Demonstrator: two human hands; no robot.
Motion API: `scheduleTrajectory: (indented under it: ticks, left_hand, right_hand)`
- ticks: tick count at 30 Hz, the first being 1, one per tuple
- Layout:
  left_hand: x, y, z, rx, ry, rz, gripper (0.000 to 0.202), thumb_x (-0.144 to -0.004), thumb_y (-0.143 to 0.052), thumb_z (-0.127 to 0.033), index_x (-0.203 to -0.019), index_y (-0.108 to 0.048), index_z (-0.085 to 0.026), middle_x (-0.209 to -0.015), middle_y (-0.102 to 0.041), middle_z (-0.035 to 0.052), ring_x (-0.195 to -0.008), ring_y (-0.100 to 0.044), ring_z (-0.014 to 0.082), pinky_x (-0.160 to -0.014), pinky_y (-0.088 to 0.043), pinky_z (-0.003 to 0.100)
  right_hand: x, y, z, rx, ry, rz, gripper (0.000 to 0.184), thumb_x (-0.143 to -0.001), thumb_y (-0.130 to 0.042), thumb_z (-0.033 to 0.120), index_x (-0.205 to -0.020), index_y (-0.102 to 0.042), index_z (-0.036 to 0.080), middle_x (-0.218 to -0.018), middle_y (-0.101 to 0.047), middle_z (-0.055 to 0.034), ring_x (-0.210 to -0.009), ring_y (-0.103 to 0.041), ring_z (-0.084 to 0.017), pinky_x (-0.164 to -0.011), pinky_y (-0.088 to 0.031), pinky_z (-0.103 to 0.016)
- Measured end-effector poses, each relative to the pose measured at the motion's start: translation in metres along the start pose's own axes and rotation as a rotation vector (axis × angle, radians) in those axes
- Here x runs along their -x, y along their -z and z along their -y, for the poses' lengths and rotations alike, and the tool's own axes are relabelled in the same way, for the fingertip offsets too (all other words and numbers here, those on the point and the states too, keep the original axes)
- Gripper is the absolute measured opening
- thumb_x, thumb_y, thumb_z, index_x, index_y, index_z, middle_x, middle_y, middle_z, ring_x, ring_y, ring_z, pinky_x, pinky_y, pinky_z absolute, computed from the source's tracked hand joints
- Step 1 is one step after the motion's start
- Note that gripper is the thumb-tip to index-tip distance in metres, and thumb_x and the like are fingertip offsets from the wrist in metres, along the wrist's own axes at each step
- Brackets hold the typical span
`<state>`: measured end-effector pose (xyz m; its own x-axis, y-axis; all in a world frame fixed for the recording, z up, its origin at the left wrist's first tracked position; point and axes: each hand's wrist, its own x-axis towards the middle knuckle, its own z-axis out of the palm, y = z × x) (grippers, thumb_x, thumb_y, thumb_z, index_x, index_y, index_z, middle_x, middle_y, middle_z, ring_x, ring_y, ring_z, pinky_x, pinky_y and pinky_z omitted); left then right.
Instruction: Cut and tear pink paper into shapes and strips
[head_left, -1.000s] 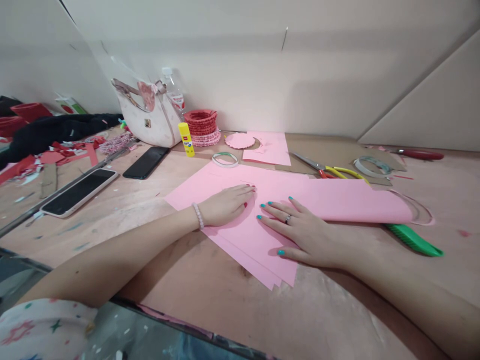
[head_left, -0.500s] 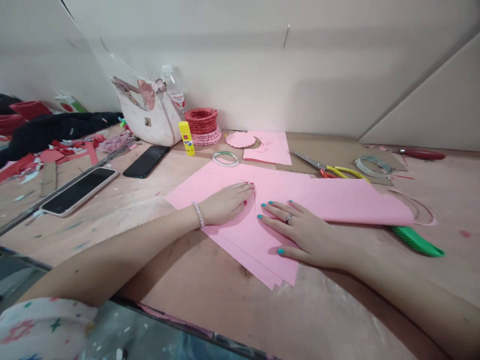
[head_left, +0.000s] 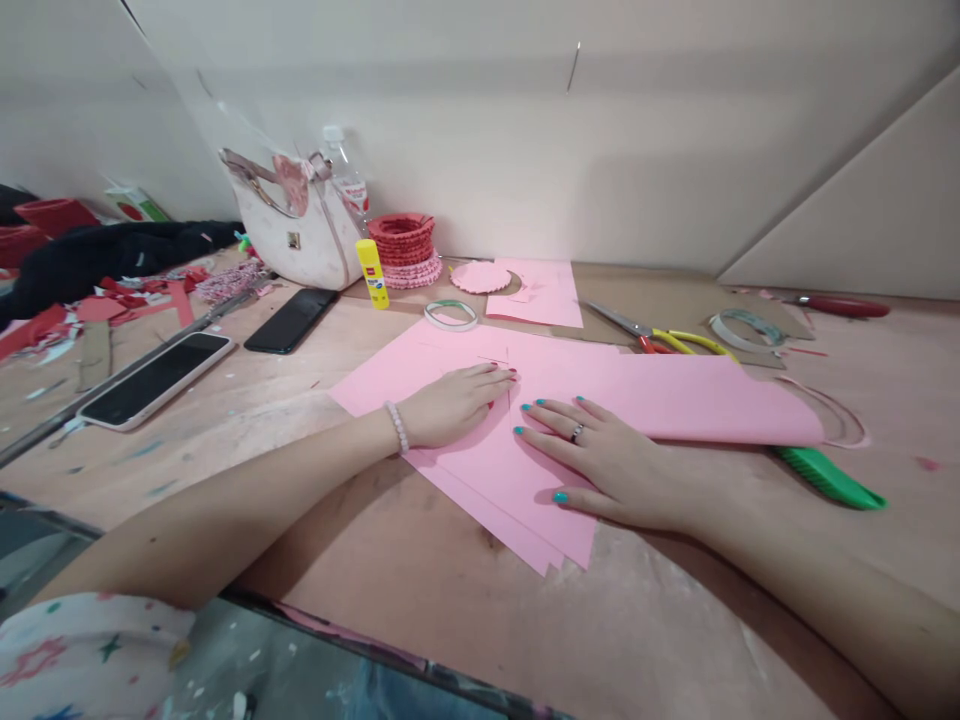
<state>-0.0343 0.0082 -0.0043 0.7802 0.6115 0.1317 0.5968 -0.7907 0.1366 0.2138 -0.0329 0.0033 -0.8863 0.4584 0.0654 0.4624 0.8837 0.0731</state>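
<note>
My left hand [head_left: 457, 405], with a beaded bracelet and red nails, lies palm down on pink paper sheets [head_left: 480, 490], its fingers stretched toward the middle. To its right, my right hand [head_left: 592, 450], with teal nails and a ring, rests flat on the same sheets, fingers spread. Neither hand grips anything. The sheets overlap slightly at their lower corners, and a thin line runs up between the fingertips. A long pink sheet [head_left: 712, 400] extends rightward beyond my right hand, its right end curving over. Under that end, a green tool or holder [head_left: 829, 478] pokes out partly hidden.
Behind the paper are a tape roll [head_left: 451, 316], a glue stick [head_left: 373, 275], stacked red and pink rings [head_left: 403, 250] and scissors [head_left: 645, 332]. Two phones [head_left: 157, 380] and a white handbag [head_left: 300, 225] stand left. A red-handled tool [head_left: 847, 306] lies far right.
My left hand's fingertips have slid slightly to the right on the paper. My right hand stays in place; the view has shifted a little.
</note>
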Motion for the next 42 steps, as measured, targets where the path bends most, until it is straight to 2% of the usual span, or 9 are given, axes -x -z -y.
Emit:
scheduleTrajectory:
  ticks: [7,15,28,42]
  left_hand:
    - [-0.0002,-0.0004,0.0007,-0.016,-0.003,0.003,0.043,-0.092,-0.029,-0.015,-0.133,-0.040,-0.012,-0.144,-0.035,0.0059,-0.135,-0.025,0.0152,-0.113,-0.019,0.031]
    - [-0.0004,0.0009,0.0003,-0.010,-0.005,0.010,0.043,-0.092,-0.029,-0.015,-0.133,-0.039,-0.012,-0.144,-0.035,0.0065,-0.135,-0.024,0.0151,-0.112,-0.020,0.032]
    - [-0.0007,0.0046,-0.0024,0.000,0.012,0.015,0.044,-0.089,-0.032,-0.012,-0.133,-0.040,-0.006,-0.143,-0.036,0.0088,-0.134,-0.028,0.0162,-0.113,-0.019,0.030]
    - [-0.0004,0.0017,-0.0002,0.017,0.003,-0.011,0.043,-0.091,-0.030,-0.015,-0.133,-0.041,-0.011,-0.142,-0.037,0.0076,-0.134,-0.028,0.0156,-0.112,-0.021,0.032]
  right_hand:
    - [0.0000,-0.0004,0.0020,0.006,-0.021,-0.017,0.065,-0.087,-0.037,0.059,-0.138,-0.037,0.019,-0.141,-0.039,-0.0143,-0.126,-0.036,-0.033,-0.097,-0.031,-0.055]
    - [0.0004,-0.0012,0.0007,-0.016,-0.018,-0.011,0.065,-0.087,-0.037,0.058,-0.139,-0.035,0.020,-0.143,-0.036,-0.0134,-0.127,-0.034,-0.032,-0.098,-0.030,-0.054]
    - [0.0005,-0.0020,0.0013,-0.013,-0.019,-0.031,0.064,-0.086,-0.039,0.057,-0.138,-0.036,0.020,-0.141,-0.038,-0.0145,-0.126,-0.035,-0.033,-0.097,-0.030,-0.055]
    - [-0.0008,-0.0011,-0.0007,-0.052,-0.025,-0.010,0.064,-0.086,-0.039,0.058,-0.139,-0.036,0.021,-0.142,-0.037,-0.0137,-0.127,-0.035,-0.032,-0.098,-0.030,-0.054]
